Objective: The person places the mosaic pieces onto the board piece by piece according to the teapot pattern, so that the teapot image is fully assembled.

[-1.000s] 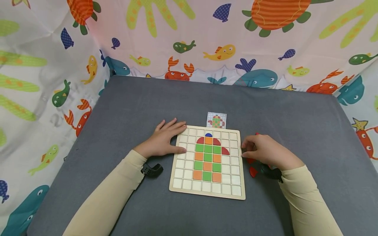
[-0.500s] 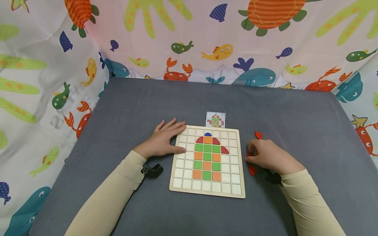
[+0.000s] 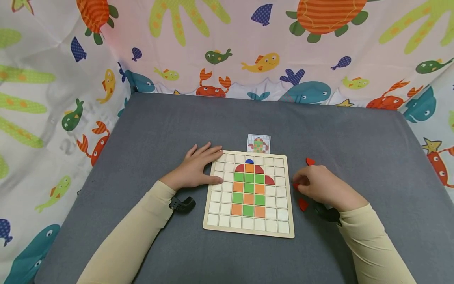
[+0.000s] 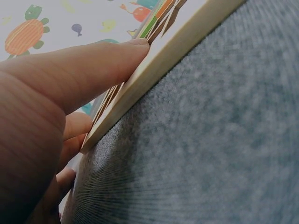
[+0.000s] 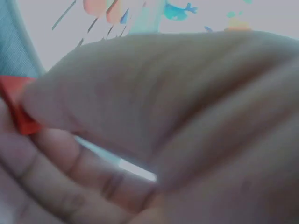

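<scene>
My left hand (image 3: 195, 167) rests with fingers spread on the upper left edge of a wooden grid board (image 3: 248, 233). In the left wrist view, its thumb (image 4: 107, 58) lies over the board's rim. Green and orange squares, red quarter-rounds and a blue half-round (image 3: 249, 161) fill cells in the board's middle columns. Just right of the board, my right hand (image 3: 326, 187) pinches a red wooden piece (image 5: 21, 102) between thumb and fingers; much of the piece is hidden by the fingers.
Loose red pieces lie beside the right hand, one behind it (image 3: 310, 161) and one in front (image 3: 303, 204). A small printed card (image 3: 258, 144) with a coloured grid pattern lies at the board's far edge. Printed cloth (image 3: 177, 59) hangs around the grey table (image 3: 170, 122).
My right hand has moved a little right, away from the board's edge, down to the loose red pieces, and has pinched one. The left hand has stayed on the board.
</scene>
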`<state>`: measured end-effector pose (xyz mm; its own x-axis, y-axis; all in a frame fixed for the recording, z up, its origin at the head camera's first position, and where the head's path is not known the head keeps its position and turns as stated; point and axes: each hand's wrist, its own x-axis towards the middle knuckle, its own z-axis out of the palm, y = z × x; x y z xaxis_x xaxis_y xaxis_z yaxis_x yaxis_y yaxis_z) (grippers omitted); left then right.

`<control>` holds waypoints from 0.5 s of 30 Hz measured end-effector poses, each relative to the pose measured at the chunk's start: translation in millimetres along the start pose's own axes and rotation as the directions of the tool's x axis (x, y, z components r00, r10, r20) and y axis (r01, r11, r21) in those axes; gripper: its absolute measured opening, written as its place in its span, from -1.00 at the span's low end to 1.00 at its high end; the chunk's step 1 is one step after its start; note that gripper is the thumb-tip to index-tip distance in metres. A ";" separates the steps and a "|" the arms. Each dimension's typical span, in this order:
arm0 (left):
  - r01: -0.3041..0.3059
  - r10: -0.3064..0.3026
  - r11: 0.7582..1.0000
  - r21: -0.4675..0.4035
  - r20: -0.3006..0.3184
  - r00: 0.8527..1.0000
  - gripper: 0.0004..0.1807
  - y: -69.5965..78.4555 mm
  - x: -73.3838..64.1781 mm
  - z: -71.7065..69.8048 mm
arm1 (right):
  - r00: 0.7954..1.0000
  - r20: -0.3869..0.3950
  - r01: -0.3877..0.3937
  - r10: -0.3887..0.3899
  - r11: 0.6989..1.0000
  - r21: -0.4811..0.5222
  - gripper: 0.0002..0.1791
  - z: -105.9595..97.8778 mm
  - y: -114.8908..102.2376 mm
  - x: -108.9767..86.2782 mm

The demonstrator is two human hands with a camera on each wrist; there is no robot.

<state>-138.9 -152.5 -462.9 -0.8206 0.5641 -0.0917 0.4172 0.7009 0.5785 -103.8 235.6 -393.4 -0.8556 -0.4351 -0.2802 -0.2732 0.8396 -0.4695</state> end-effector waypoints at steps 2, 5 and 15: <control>0.001 -0.001 1.000 0.001 0.000 1.000 0.04 -0.1 -0.1 0.1 | 0.999 -0.019 0.033 -0.033 0.999 0.021 -0.83 0.2 -3.0 0.3; 0.004 -0.004 1.000 -0.002 0.001 1.000 0.04 -0.1 -0.4 0.1 | 0.996 -0.046 0.079 -0.077 0.996 0.050 -0.85 2.0 -7.6 1.0; 0.017 -0.017 1.000 0.009 0.003 1.000 0.05 -1.1 0.5 1.2 | 0.996 -0.006 0.090 -0.090 0.991 0.104 -0.94 10.3 -16.9 4.6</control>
<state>-139.4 -152.5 -464.6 -0.8265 0.5534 -0.1034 0.4071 0.7143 0.5692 -98.7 216.1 -395.4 -0.8304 -0.5067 -0.2318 -0.3018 0.7588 -0.5772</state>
